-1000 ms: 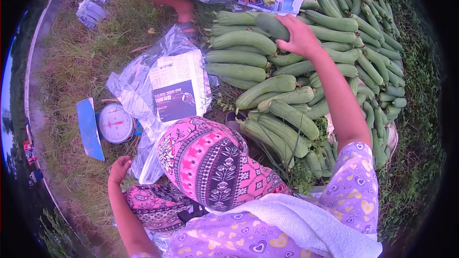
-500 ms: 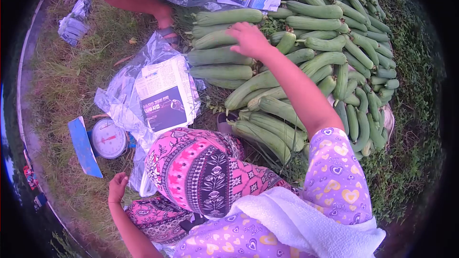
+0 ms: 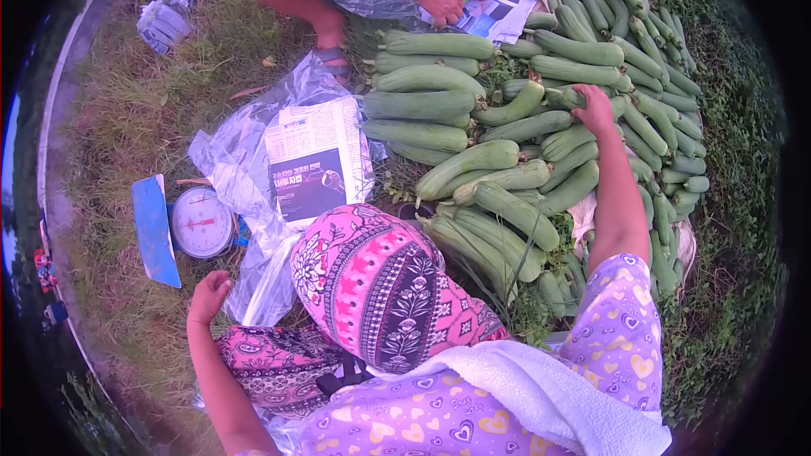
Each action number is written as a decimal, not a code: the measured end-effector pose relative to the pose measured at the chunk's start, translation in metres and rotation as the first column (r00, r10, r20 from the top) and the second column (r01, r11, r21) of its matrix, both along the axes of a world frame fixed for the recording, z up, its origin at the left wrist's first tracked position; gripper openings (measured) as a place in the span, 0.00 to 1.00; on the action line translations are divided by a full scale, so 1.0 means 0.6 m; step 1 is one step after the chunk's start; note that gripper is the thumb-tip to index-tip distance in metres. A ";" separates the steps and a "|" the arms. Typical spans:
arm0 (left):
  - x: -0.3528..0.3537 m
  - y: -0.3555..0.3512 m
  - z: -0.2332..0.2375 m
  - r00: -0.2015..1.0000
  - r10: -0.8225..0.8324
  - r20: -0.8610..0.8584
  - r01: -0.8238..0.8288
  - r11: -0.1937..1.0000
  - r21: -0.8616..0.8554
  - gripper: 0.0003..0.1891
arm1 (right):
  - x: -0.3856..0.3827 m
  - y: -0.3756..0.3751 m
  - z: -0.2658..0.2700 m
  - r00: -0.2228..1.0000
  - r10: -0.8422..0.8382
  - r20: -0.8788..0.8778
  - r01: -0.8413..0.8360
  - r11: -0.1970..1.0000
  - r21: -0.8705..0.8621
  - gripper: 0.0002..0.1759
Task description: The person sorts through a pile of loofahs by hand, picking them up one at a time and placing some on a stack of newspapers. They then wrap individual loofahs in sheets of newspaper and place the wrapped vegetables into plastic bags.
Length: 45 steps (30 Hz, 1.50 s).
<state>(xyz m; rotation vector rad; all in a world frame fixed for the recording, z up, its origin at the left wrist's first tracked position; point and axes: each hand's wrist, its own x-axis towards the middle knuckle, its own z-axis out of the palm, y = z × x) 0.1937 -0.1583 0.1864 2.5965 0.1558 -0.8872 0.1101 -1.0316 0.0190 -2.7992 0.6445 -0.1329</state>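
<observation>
My right hand (image 3: 594, 108) reaches into the heap of green luffa gourds (image 3: 583, 49), its fingers curled over the end of one luffa gourd (image 3: 559, 99). That gourd lies among others, and part of it is under my fingers. To the left of it, several gourds (image 3: 420, 105) lie side by side in a row. My left hand (image 3: 209, 295) hangs over the grass with its fingers curled in and nothing visible in them. Just above that hand stands a blue scale with a round white dial (image 3: 203, 222). Newspaper sheets (image 3: 314, 160) lie on clear plastic (image 3: 236, 148) before my knee.
Across from me a person's hands (image 3: 441, 2) handle a gourd on newspaper (image 3: 507, 17) over plastic sheeting. A crumpled bundle (image 3: 169, 13) lies on the grass at upper left. A white towel (image 3: 549, 397) hangs over my clothing. Leafy plants (image 3: 735, 160) border the heap on the right.
My right hand has moved right, from above the row of gourds to a gourd in the heap. The other person's second hand now shows at their gourd. The whole view has shifted slightly.
</observation>
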 end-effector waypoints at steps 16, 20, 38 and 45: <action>-0.002 0.042 -0.012 0.987 0.146 -0.072 -0.151 0.987 -0.063 0.19 | 0.425 0.403 0.050 0.811 0.583 -0.041 -0.558 0.794 0.242 0.33; -0.007 0.036 -0.005 0.986 0.151 -0.070 -0.157 0.983 -0.091 0.19 | 0.446 0.459 -0.010 0.861 0.505 -0.061 -0.493 0.858 0.143 0.31; 0.025 0.029 -0.025 0.995 0.061 -0.075 -0.068 0.993 -0.098 0.20 | -0.126 0.037 -0.015 0.996 -0.056 -0.067 0.025 0.918 -0.395 0.28; 0.012 -0.002 -0.005 0.998 0.043 -0.038 -0.048 0.990 -0.135 0.19 | -0.162 0.103 0.103 0.992 0.078 -0.101 -0.098 0.971 -0.219 0.28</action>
